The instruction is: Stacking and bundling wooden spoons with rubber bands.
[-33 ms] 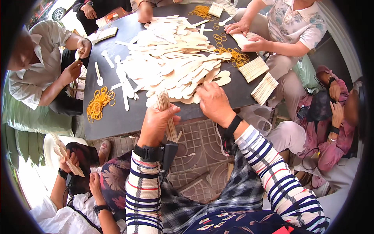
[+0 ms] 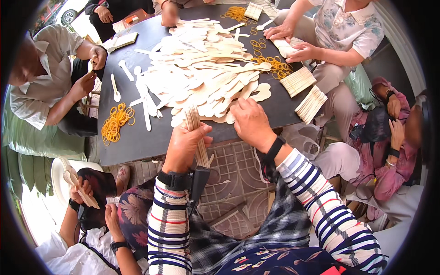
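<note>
A bundle of wooden spoons (image 2: 193,118) stands on end in my left hand (image 2: 183,142), whose fingers are wrapped round it just in front of the table's near edge. At the near right side of a large heap of pale wooden spoons (image 2: 206,64), my right hand (image 2: 252,121) has its fingers curled and pressed together on a spoon at the heap's rim. The fingertips partly hide that spoon.
On the dark table (image 2: 137,149) lie orange rubber bands (image 2: 118,123) at left and more rubber bands (image 2: 275,66) at right. Banded spoon bundles (image 2: 298,82) lie by the right edge. Co-workers sit around; one person's hand (image 2: 82,191) holds spoons at lower left.
My right hand has shifted very slightly at the heap's edge. My left hand keeps its hold on the bundle.
</note>
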The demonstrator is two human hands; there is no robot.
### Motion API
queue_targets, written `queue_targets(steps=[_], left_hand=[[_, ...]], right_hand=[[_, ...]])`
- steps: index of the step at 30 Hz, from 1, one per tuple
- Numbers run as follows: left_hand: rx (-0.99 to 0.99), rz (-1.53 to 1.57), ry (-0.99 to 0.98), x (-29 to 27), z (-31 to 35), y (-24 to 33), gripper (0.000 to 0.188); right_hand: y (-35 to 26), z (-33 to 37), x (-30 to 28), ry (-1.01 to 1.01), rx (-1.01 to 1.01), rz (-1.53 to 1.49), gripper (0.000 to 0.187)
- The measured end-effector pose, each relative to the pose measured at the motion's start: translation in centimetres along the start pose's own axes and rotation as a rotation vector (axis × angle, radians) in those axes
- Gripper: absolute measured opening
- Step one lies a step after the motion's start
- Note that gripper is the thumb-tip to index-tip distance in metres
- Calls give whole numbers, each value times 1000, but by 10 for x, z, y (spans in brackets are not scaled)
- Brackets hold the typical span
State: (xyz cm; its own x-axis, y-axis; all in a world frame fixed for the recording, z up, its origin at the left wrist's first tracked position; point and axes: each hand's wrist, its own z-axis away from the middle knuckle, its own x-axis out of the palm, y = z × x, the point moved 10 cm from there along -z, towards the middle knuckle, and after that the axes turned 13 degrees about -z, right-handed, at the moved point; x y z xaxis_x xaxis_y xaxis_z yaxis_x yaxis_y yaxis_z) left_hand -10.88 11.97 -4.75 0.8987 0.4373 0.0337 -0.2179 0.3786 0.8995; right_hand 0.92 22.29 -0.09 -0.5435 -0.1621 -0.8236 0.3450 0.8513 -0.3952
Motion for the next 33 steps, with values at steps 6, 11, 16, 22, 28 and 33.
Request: queue_targets(steps=[6,11,16,22,28,33], left_hand=[[-3,-29,-41,15,-12,-4,12],[-33,-55,-34,22,-14,-8,11],[-27,-59,-33,25,-15,-8,10],[-13,-54,-52,28,-17,-7,12],[-25,-9,-75,25,-19,-10,18],[-18,-7,-70,22,-20,-10,18]], right_hand=[[-9,11,0,-111,49,-24,17],[-22,19,-6,-160,12,-91,20],[-25,24,-10,-92,-51,-45,16],[-21,30,-3,-112,-68,-92,10],[-20,34,-2,-140,-97,-109,9],[-23,28,-28,-36,-64,-157,21]])
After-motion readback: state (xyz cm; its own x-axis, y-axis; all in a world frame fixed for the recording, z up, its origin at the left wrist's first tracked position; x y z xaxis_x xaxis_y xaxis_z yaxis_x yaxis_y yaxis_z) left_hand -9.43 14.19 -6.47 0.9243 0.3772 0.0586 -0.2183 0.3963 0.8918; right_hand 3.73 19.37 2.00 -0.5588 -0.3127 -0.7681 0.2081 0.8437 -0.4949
